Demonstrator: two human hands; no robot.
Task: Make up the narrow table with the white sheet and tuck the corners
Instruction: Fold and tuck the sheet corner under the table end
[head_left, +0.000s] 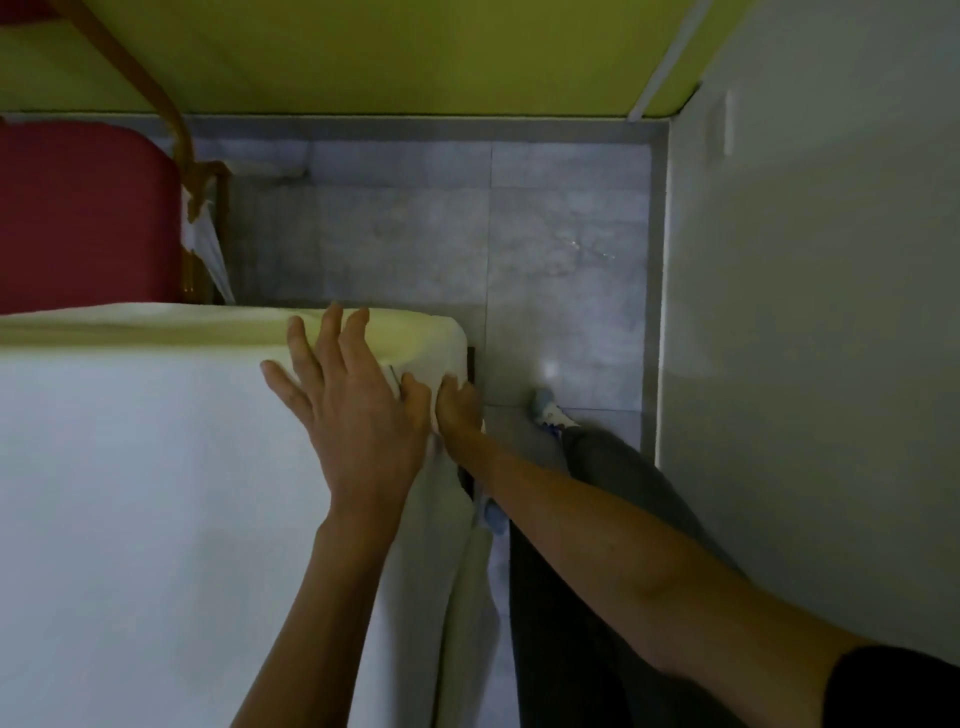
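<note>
The white sheet (130, 493) covers the top of the narrow table and hangs over its right side. The table's dark frame (471, 364) shows only as a thin strip at the far right corner. My left hand (343, 395) lies flat on the sheet near that corner, fingers spread and holding nothing. Just to its right, my right hand (457, 410) reaches down over the table's right edge at the corner. Its fingers are hidden in the folded sheet, so its grip cannot be told.
A red padded chair (78, 218) with a wooden frame stands beyond the table on the left. Grey tiled floor (519, 234) runs between the table and a pale wall (805, 312) on the right. My legs and a shoe (545, 410) stand in that narrow gap.
</note>
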